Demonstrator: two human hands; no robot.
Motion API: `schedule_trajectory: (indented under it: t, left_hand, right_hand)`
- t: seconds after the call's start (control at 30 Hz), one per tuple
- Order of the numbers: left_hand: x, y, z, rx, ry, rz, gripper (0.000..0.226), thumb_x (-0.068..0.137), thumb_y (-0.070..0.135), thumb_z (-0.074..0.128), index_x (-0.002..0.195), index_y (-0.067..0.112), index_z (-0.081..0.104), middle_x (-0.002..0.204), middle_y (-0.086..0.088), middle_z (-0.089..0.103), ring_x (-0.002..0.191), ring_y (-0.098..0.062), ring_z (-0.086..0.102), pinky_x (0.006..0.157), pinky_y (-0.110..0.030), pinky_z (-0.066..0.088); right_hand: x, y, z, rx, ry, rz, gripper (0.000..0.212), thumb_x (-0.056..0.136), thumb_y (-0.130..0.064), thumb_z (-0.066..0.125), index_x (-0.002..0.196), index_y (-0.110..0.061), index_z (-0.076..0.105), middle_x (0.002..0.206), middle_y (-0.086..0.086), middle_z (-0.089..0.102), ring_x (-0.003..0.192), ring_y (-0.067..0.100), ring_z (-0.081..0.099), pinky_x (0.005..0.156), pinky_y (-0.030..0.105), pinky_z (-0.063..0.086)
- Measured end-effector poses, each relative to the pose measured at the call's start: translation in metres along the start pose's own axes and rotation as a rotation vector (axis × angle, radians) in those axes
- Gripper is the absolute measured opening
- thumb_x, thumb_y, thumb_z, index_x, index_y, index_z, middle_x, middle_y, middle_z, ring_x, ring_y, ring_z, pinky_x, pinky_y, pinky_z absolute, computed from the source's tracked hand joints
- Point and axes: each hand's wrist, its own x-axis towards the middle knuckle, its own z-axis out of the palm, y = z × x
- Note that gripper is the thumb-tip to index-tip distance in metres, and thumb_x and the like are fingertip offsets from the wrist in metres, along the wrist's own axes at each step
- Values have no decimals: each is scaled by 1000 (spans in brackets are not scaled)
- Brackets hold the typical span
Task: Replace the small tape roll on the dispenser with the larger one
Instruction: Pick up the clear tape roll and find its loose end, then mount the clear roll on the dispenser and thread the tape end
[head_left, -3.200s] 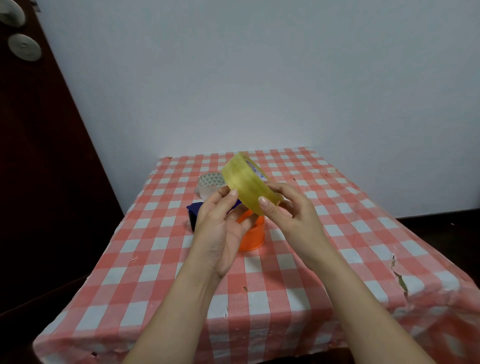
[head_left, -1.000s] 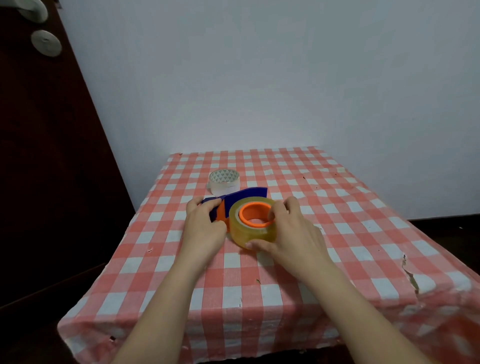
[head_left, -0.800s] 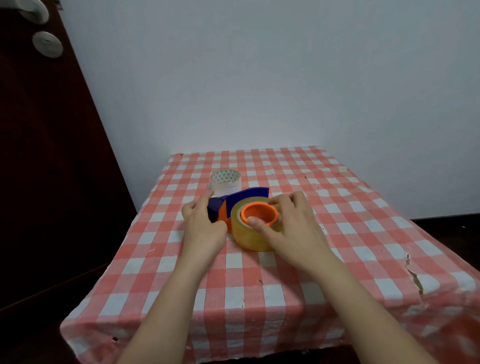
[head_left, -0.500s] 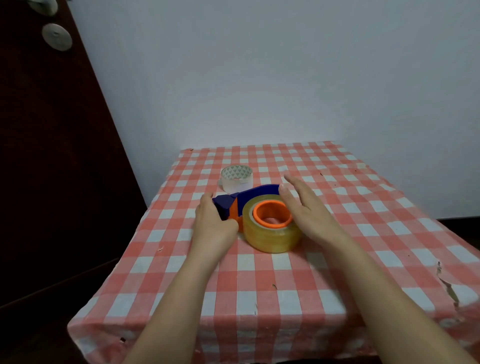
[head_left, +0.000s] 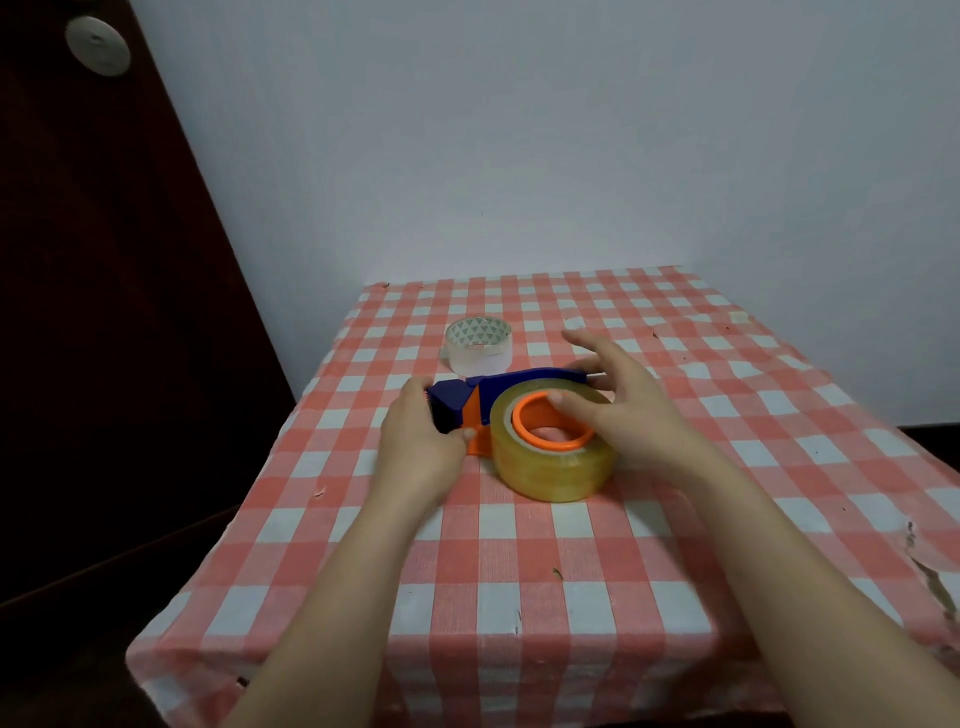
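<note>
- The larger tape roll (head_left: 553, 457), amber and translucent, was seen lying flat just below the centre of the frame, seated around the orange hub (head_left: 551, 427) of the dispenser (head_left: 470, 402).
- The dispenser's blue body was laid on its side on the red-and-white checked tablecloth (head_left: 519, 571), stretching from the left of the roll round behind it.
- The left hand (head_left: 421, 441) was closed around the dispenser's blue handle end, with the thumb pressed against the orange part.
- The right hand (head_left: 618, 400) was held open with the fingers spread wide; its thumb was rested on the top of the larger roll at the hub's rim, and the fingers were reached past the roll's far side.
- The small tape roll (head_left: 479, 345), clear with a core printed in small triangles, was stood apart on the cloth just behind the dispenser, above and to the left of centre.
- A trace of red marking was visible on the small roll's core, too small to be read.
</note>
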Motion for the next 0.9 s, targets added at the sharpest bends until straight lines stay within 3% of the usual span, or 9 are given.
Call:
schedule_trajectory:
  t: [0.2,0.33,0.47,0.53,0.63,0.73,0.9]
  left_hand:
    - [-3,-4,7,73,166,126,57,87,13,70,137,17,44,130,-1,59,117,-21,57,85,-28,45]
    - [-3,6,3,31,249,219,60,81,18,77,135,19,49,129,1,58,115,-17,56,88,-26,46]
    - [-6,15,-2,-35,290,178,78,74,25,84,139,18,42,131,1,49,109,-13,55,82,-22,45]
    - [-11,17,-2,-214,190,17,80,70,36,85,137,17,44,128,3,53,108,-12,58,78,-21,48]
    - [-19,18,0,-580,-189,-166,78,63,52,83,124,9,61,120,-7,70,109,-21,67,98,-37,50]
    - [-28,25,5,-782,-453,-103,45,74,36,75,109,8,72,113,-11,74,113,-26,66,107,-41,43]
    - [-32,33,10,-965,-618,47,46,80,7,66,125,0,61,125,-20,67,115,-28,64,100,-35,51]
  right_hand:
    - [2,3,11,36,75,144,55,89,-4,64,136,-30,51,121,-6,55,104,14,58,72,19,48]
    - [0,5,13,181,187,176,43,89,-3,62,126,-27,61,122,-2,64,111,18,61,90,36,55]
    - [-5,2,16,297,262,156,38,91,-3,62,122,-24,63,115,-5,66,106,16,64,89,36,56]
    - [-6,1,17,393,281,168,37,91,-4,62,122,-24,63,115,-4,66,105,16,65,85,34,56]
    - [-9,0,19,622,266,213,41,91,-4,61,127,-22,58,115,3,67,103,21,67,86,40,57]
    - [-13,-4,23,945,212,234,42,91,1,59,128,-18,56,106,7,70,88,19,71,66,33,59]
    - [-14,-6,30,1181,170,238,43,91,4,57,132,-10,54,121,23,66,90,28,68,60,32,59]
